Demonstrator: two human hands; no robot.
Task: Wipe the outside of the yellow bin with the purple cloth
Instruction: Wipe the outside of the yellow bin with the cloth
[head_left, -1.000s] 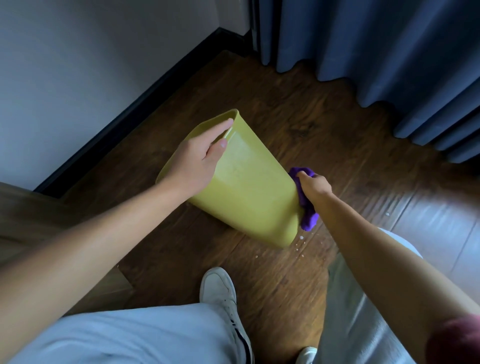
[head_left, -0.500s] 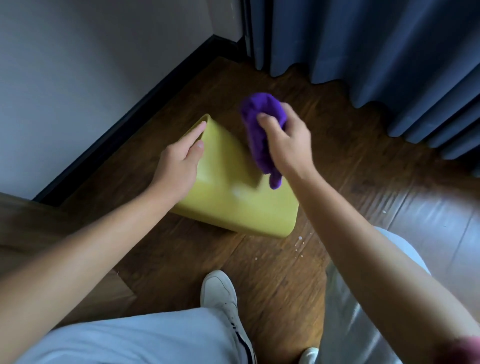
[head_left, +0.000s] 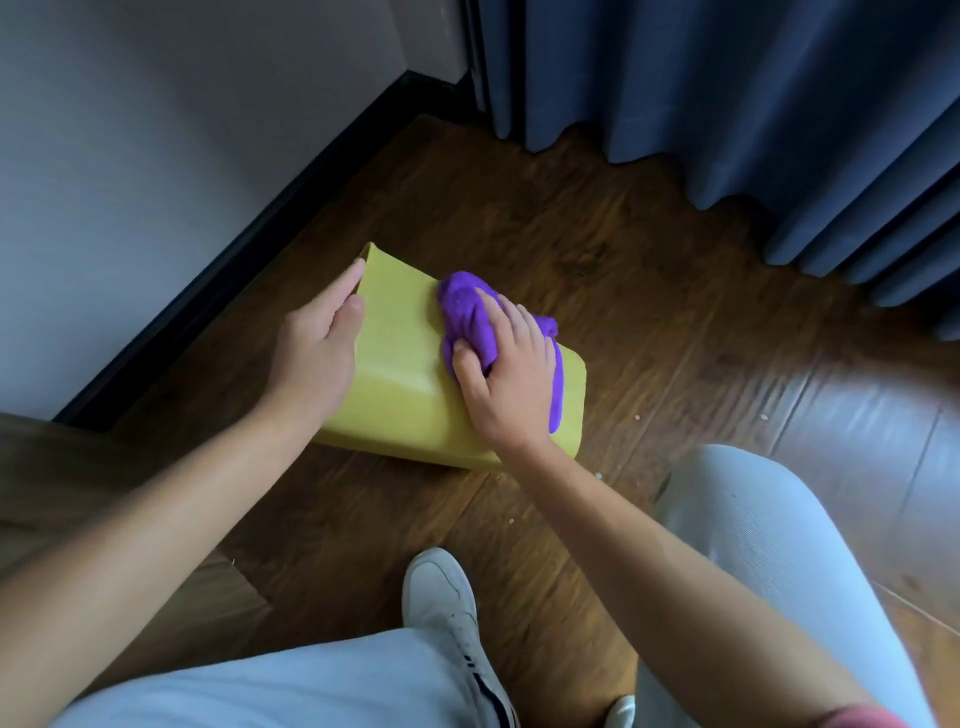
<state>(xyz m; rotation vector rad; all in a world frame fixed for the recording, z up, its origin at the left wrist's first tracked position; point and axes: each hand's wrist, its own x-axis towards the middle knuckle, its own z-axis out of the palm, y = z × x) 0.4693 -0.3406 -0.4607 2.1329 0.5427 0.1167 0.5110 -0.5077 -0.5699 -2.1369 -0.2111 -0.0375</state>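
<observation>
While my right hand (head_left: 511, 384) has the purple cloth (head_left: 470, 317) bunched under its palm and fingers, pressed flat on the upward-facing side of the yellow bin (head_left: 400, 374), I would judge the best stroke to be long and even along that face, keeping the palm low so the wad does not roll. The wrist is bent down, forearm angled in from the lower right. My left hand (head_left: 319, 348) lies open against the bin's left edge near the rim, steadying without gripping. The bin lies on its side on the wooden floor (head_left: 623, 270), near the dark baseboard (head_left: 249, 249).
</observation>
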